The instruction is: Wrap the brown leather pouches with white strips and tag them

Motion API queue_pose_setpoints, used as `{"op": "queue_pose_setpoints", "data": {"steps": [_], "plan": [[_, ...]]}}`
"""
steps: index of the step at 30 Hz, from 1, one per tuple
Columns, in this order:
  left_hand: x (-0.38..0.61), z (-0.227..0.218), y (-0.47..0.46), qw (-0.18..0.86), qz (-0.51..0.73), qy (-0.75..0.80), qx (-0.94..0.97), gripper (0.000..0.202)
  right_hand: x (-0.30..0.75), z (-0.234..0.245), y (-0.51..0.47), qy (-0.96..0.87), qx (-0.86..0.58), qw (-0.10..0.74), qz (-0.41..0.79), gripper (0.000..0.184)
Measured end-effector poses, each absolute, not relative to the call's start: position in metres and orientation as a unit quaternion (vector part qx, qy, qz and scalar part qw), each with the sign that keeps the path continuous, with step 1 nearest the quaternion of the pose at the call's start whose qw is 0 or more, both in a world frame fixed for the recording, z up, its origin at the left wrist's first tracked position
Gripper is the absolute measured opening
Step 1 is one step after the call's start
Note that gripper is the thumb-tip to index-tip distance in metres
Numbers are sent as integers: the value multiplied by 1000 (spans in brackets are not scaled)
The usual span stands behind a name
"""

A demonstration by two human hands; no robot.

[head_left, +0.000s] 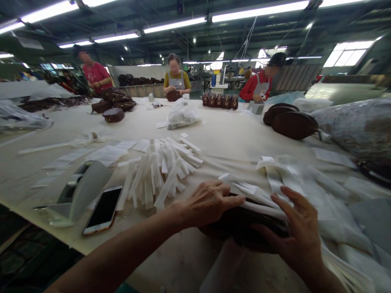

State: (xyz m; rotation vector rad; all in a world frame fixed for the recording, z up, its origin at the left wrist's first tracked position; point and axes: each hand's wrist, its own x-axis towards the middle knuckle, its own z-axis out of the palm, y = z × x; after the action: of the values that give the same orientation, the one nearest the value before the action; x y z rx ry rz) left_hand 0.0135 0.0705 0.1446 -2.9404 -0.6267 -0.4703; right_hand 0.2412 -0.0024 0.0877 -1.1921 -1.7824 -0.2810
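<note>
A dark brown bag (pixel 244 226) lies in front of me on the table, with white padding strips (pixel 264 207) along its top opening. My left hand (pixel 210 203) is closed over the bag's left upper edge, index finger laid along the opening. At the other end, my right hand (pixel 296 228) straddles the bag, its thumb on the near side and its fingers bent over the white strips at the far side. A translucent white sheet (pixel 224 264) hangs below the bag's near side. The bag's inside is mostly hidden.
Left of my hands lie a fanned pile of white strips (pixel 161 167), a phone (pixel 103 209) and a grey tape dispenser (pixel 82 191). White wrapping (pixel 339 219) heaps on the right. Brown bags (pixel 293 122) stand farther off; three people work across the table (pixel 220 138).
</note>
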Motion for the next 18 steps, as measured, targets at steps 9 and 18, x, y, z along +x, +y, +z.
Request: {"op": "queue_pose_setpoints", "data": {"steps": [9,18], "plan": [[7,141,75,23,-148,-205,-967,33,242,89,2,-803,-431,366,-188,33],[18,142,62,59,-161,-202,-964,41,244,84,6,-814,-409,374,-175,44]]}}
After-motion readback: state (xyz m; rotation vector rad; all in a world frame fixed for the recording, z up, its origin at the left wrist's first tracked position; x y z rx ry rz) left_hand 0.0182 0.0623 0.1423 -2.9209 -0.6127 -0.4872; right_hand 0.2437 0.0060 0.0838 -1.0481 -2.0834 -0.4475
